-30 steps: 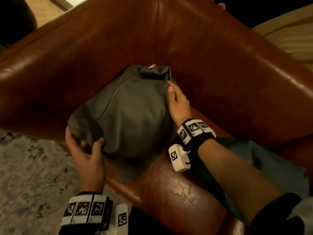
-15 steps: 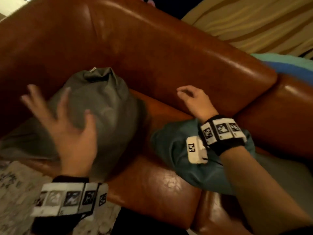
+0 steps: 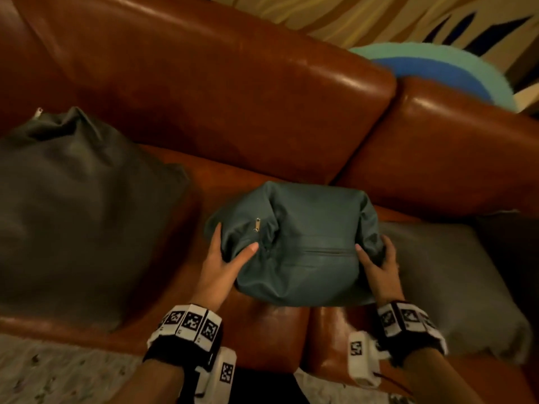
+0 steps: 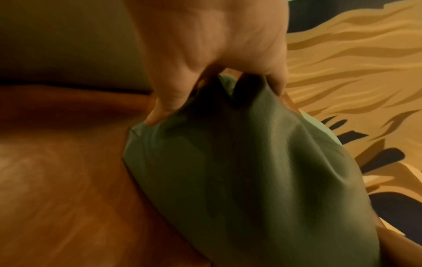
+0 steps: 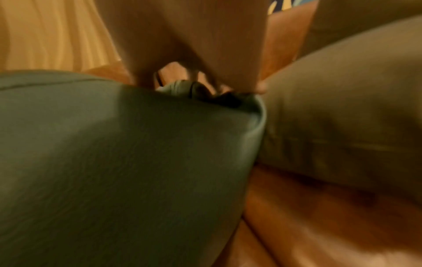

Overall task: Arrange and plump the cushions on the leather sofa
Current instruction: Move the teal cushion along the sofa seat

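A teal cushion (image 3: pixel 300 249) with a zip along its top lies on the brown leather sofa (image 3: pixel 233 91), near the gap between two seat pads. My left hand (image 3: pixel 224 258) grips its left end, thumb on top and fingers bunching the cloth (image 4: pixel 239 162). At the other end, my right hand (image 3: pixel 377 263) grips the cushion (image 5: pixel 137 162) the same way. A grey-olive cushion (image 3: pixel 78 205) leans against the backrest at the left. Another grey cushion (image 3: pixel 449 281) lies flat on the seat at the right, against the teal one.
A pale patterned rug (image 3: pixel 58 371) covers the floor before the sofa. Behind the backrest are a striped yellow fabric (image 3: pixel 335 18) and a round teal-and-blue thing (image 3: pixel 437 65). A dark cushion (image 3: pixel 513 252) sits at the far right edge.
My left hand let go of the grey-olive cushion and moved right. Both hands now grip the teal cushion's ends. My view has swung right along the sofa.
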The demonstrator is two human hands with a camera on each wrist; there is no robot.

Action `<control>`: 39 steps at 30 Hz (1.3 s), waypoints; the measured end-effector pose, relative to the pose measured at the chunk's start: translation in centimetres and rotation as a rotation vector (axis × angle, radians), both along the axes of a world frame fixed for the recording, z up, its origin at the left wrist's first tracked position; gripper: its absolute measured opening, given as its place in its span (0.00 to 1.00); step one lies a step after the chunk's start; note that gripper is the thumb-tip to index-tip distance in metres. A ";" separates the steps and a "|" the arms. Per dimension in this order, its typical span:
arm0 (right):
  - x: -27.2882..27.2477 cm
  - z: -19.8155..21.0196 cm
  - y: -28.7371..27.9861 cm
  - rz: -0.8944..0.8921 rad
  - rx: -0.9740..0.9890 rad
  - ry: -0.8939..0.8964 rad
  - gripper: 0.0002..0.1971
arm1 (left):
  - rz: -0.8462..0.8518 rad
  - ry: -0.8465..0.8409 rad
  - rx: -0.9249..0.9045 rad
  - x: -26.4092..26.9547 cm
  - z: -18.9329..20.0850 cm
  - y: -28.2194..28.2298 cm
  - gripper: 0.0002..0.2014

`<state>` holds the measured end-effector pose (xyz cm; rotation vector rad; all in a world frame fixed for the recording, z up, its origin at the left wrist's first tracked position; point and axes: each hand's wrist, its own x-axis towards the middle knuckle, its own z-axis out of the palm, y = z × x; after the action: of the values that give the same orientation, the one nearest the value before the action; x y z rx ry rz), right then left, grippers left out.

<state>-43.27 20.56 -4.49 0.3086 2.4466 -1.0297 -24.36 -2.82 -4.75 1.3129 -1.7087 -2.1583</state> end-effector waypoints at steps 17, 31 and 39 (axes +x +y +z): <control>-3.5 -1.2 -11.1 -0.144 -0.660 0.000 0.45 | -0.015 -0.092 -0.291 -9.9 -2.8 -10.4 0.55; -2.6 -3.2 -12.3 0.014 -0.471 0.060 0.64 | -0.007 -0.019 -0.412 -8.7 -6.4 -9.1 0.62; -4.7 0.8 -7.6 0.122 -0.492 -0.019 0.33 | 0.123 0.047 -0.600 -8.9 -3.2 -7.8 0.43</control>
<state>-47.96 12.93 -3.71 0.0046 2.0760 -1.5102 -33.31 -10.57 -7.92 1.1411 -1.9708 -1.4219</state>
